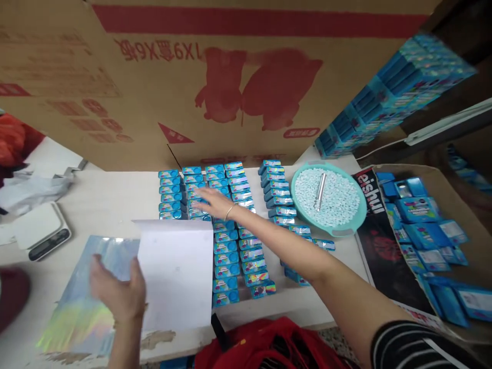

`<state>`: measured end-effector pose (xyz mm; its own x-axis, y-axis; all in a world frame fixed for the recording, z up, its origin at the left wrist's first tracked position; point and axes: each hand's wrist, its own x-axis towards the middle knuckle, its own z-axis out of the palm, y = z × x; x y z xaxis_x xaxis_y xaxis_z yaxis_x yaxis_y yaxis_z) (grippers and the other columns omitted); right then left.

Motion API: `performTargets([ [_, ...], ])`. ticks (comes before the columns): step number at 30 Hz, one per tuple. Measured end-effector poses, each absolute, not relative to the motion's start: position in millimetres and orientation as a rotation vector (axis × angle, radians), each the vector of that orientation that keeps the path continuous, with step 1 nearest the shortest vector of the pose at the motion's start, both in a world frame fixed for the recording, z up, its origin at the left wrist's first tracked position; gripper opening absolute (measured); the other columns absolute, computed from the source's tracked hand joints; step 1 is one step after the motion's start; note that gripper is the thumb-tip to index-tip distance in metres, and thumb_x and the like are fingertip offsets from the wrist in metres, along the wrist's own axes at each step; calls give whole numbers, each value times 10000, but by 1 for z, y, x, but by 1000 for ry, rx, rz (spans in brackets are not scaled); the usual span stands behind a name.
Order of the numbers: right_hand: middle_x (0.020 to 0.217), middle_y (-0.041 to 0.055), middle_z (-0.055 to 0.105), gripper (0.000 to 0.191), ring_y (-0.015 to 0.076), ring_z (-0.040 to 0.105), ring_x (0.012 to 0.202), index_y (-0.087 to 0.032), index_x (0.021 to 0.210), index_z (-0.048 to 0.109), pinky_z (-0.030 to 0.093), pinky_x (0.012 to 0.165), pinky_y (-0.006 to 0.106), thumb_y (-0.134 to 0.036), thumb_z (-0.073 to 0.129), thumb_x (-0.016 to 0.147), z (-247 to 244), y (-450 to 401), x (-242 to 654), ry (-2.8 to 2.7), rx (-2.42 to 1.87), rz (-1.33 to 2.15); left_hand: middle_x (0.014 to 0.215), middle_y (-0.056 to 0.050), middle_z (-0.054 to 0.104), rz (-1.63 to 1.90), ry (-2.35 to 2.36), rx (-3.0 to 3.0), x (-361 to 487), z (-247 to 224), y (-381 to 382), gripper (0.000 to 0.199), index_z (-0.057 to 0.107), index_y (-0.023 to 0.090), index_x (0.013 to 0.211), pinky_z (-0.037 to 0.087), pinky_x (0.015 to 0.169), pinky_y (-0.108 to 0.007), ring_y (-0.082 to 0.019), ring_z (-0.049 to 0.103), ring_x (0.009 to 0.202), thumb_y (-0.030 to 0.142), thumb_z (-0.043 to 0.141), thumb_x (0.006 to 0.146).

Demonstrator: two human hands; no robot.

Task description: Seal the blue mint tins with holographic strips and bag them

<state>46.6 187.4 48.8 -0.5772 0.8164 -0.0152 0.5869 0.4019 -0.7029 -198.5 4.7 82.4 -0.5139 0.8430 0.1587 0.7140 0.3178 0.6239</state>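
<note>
My left hand [119, 287], a little blurred, is held above a shiny rainbow sheet [82, 302] with its thumb and fingers apart and nothing between them. Against that sheet lies a white paper sheet [177, 271], its upper edge slightly raised. My right arm reaches across rows of small blue boxes [226, 258]. Over the upper middle rows, my right hand [217, 203] has its fingers stretched out and holds nothing that I can see. Whether its fingertips touch the boxes, I cannot tell. The white sheet hides part of the left rows.
A large cardboard carton [146, 113] walls off the back. To the right stand a turquoise basin [346, 228] of small pale pieces with a metal tube [321, 190], a stack of blue packs [388, 97] and an open carton [453, 200] of blue boxes. A scale [48, 230] sits left.
</note>
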Motion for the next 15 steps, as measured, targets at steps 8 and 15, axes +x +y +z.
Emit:
performTargets([
  [8, 1592, 123, 169, 577, 255, 49, 1475, -132, 1487, 294, 73, 1178, 496, -416, 332, 986, -4, 270, 132, -2367, -1688, 417, 1565, -210, 203, 547, 1689, 2058, 43, 0, 13, 842, 230, 138, 1502, 285, 1110, -601, -392, 118, 1456, 532, 557, 834],
  [15, 1574, 115, 232, 550, 291, 57, 1463, -179, 1493, 287, 24, 1155, 546, -395, 292, 987, -45, 280, 124, -2381, -1679, 401, 1550, -250, 209, 383, 1800, 2075, 67, -39, 72, 902, 318, 57, 1464, 151, 1143, -632, -426, 93, 1448, 622, 540, 797],
])
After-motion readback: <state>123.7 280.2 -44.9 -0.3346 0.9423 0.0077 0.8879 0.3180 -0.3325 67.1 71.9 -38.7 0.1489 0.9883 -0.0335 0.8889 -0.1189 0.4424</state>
